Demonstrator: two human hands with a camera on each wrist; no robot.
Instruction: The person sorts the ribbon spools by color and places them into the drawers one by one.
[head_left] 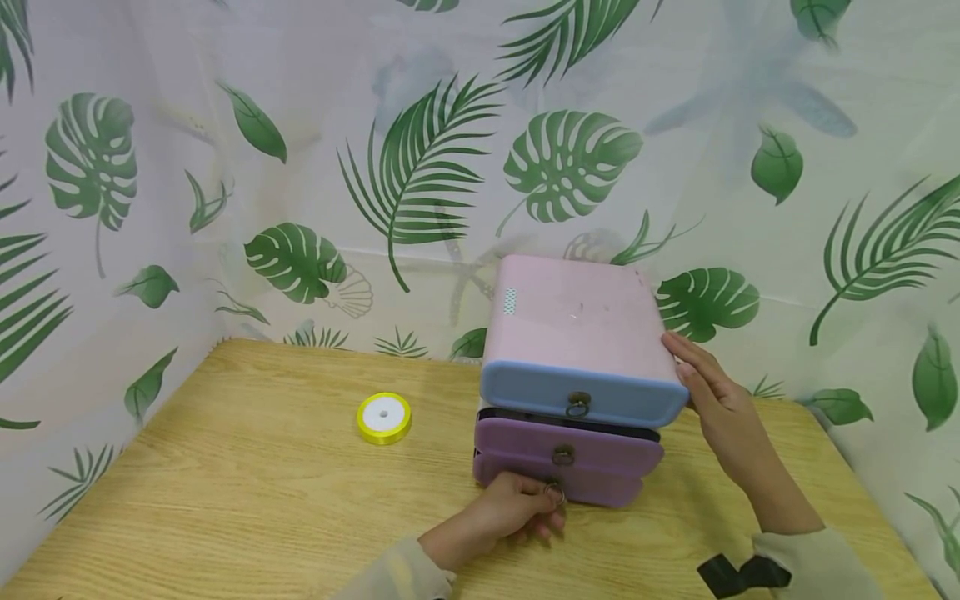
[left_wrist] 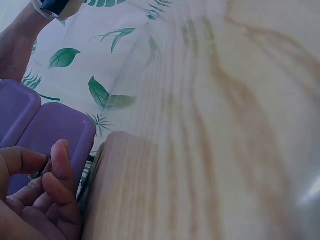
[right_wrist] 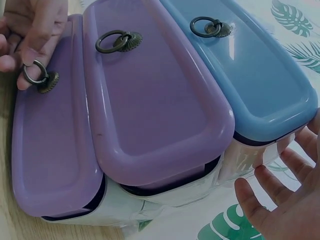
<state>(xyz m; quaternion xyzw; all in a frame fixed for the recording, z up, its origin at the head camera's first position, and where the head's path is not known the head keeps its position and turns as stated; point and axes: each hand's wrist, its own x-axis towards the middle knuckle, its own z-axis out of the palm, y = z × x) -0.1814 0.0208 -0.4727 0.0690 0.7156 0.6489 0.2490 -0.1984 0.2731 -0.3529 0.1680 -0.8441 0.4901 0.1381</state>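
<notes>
A stack of drawers with a pink top (head_left: pixel 581 321) stands on the table. Its top drawer front (head_left: pixel 540 390) is blue; the middle drawer front (right_wrist: pixel 160 95) and bottom drawer front (right_wrist: pixel 55 150) are purple. Each front carries a bronze ring pull, such as the top ring (right_wrist: pixel 202 27). My left hand (head_left: pixel 506 510) pinches the bottom ring pull (right_wrist: pixel 34 74) between thumb and finger. With fingers fairly straight, my right hand (head_left: pixel 723 408) touches the right side of the top unit. The middle and bottom drawers show dark gaps behind their fronts.
A roll of yellow ribbon (head_left: pixel 384 418) on a white spool lies left of the drawers on the wooden table (head_left: pixel 247 467). Behind stands a leaf-patterned cloth (head_left: pixel 420 317). A black strap (head_left: pixel 742 575) hangs at the right sleeve.
</notes>
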